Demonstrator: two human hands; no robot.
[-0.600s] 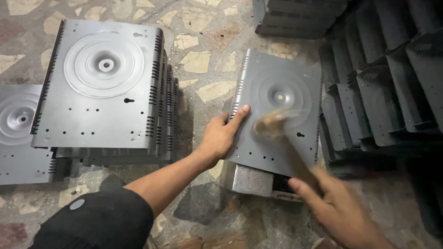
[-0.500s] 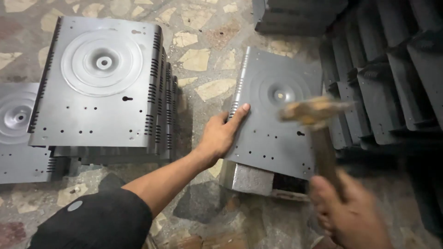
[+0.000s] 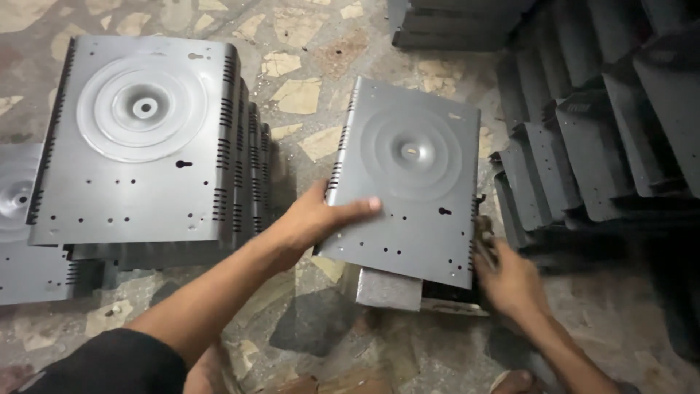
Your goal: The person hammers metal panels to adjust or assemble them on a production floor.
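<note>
Left hand (image 3: 317, 219): open, palm flat on lower left edge of grey panel (image 3: 408, 182), thumb lying across its face. Right hand (image 3: 510, 281): at panel's lower right corner, closed round blurred tool handle (image 3: 483, 232). Panel: frame centre, tilted, resting on metal block (image 3: 390, 288) on floor (image 3: 306, 95). Panel stack (image 3: 146, 138): upper left. Dark stacked parts (image 3: 598, 131): right side.

panel (image 3: 408, 182): grey sheet metal, matt coat, smooth, showing pressed rings and punched slots. stack (image 3: 146, 138): same grey metal, faintly shining. leaning panels (image 3: 598, 138): darker matt metal. block (image 3: 390, 290) under the panel: dull, rough grey face. floor (image 3: 306, 95): rough stone chips lying in grey cement, looking dusty. sleeve (image 3: 109, 365): black cloth, matt.
</note>
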